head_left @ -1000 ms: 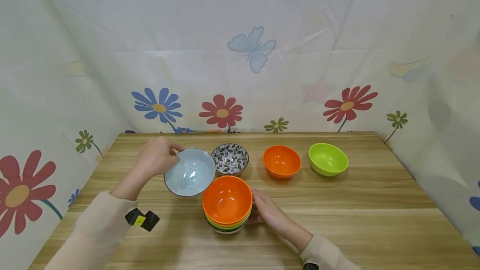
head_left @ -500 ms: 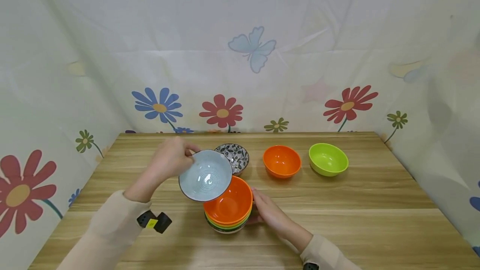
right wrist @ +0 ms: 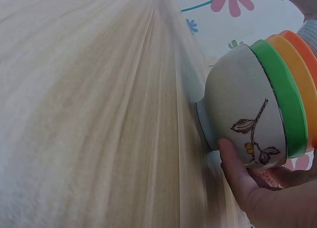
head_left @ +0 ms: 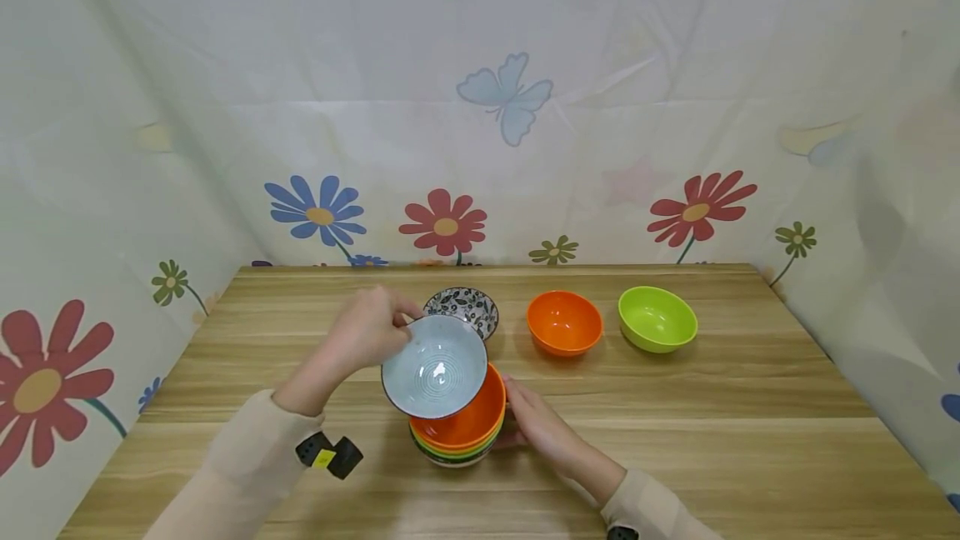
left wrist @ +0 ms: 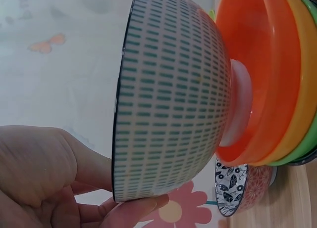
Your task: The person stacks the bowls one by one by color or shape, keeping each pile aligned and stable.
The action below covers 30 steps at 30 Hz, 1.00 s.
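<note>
My left hand (head_left: 372,329) pinches the rim of a light-blue bowl (head_left: 435,373), tilted over the stack. Its outside shows green dashes and a pale foot in the left wrist view, where the foot reaches into the mouth of an orange bowl (left wrist: 247,50). Whether they touch, I cannot tell. That orange bowl tops a stack of bowls (head_left: 450,448): below it come a yellow-orange bowl (right wrist: 292,65), a green bowl (right wrist: 285,97) and, lowest, a white bowl with a twig pattern (right wrist: 237,99). My right hand (head_left: 543,427) holds the stack from its right side, fingers around the lowest bowl.
Behind the stack stands a black-and-white patterned bowl (head_left: 468,307), partly covered by the light-blue one. Farther right are another orange bowl (head_left: 564,323) and a lime-green bowl (head_left: 657,319). All rest on a wooden table (head_left: 712,440) with a flowered cloth (head_left: 337,107) behind.
My left hand has carried the light-blue bowl rightward and slightly nearer, from the left of the stack to over its orange bowl. My right hand and the stack have stayed put.
</note>
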Motion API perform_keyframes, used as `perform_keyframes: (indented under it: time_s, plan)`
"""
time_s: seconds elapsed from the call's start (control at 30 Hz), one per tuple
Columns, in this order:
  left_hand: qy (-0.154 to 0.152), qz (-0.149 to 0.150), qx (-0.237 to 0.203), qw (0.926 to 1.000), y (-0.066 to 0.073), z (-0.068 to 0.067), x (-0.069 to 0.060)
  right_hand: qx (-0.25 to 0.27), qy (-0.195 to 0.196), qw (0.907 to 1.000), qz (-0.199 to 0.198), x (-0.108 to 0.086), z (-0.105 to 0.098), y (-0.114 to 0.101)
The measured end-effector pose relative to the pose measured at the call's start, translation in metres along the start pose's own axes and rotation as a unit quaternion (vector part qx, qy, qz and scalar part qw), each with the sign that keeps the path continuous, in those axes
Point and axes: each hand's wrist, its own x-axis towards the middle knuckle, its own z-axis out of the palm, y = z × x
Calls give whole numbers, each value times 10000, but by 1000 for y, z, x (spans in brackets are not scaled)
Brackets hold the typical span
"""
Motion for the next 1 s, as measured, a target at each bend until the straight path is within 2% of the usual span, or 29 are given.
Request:
perform_keyframes:
  time_s: [0.4, 0.77, 1.0]
  plan:
    - [-240, -205, -302, 9990, 2, 18, 1, 50, -26, 10000, -46, 0, 0, 2]
    - [-199, -99, -216, 9995, 2, 27, 2, 74, -32, 9999, -112, -1, 1, 2]
    - [-274, -51, -105, 9996, 2, 31, 3, 51, 1, 9999, -90, -1, 1, 1]
